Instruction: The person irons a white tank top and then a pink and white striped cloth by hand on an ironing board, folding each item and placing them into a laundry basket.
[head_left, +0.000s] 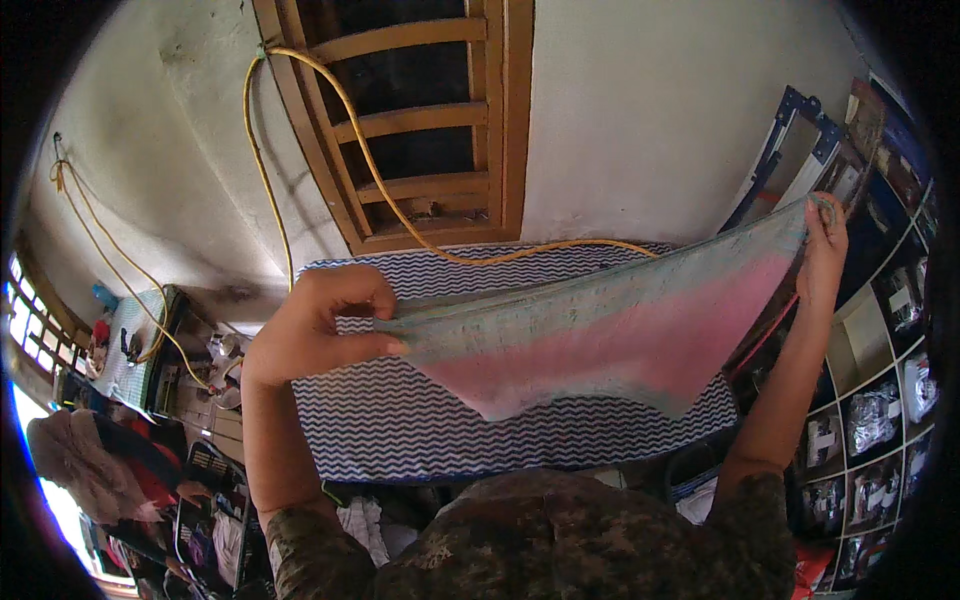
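Note:
A thin pink and grey-green cloth (600, 337) hangs stretched between my two hands, slightly blurred. My left hand (319, 322) pinches one upper corner between thumb and fingers. Higher up at the right, my right hand (823, 244) grips the opposite corner, so the cloth's top edge slopes upward to that side. Its lower edge droops in points. Beneath and behind the cloth lies a table (420, 435) with a navy and white zigzag-patterned cover. Part of that cover is hidden by the cloth and my left arm.
A yellow cable (360, 142) runs from the wooden window frame (514, 120) down behind the cloth. On the right stands a shelf of compartments (862, 352) with plastic-wrapped packs. At left, another person (97, 465) is beside a black basket (210, 465) and a second table (135, 352).

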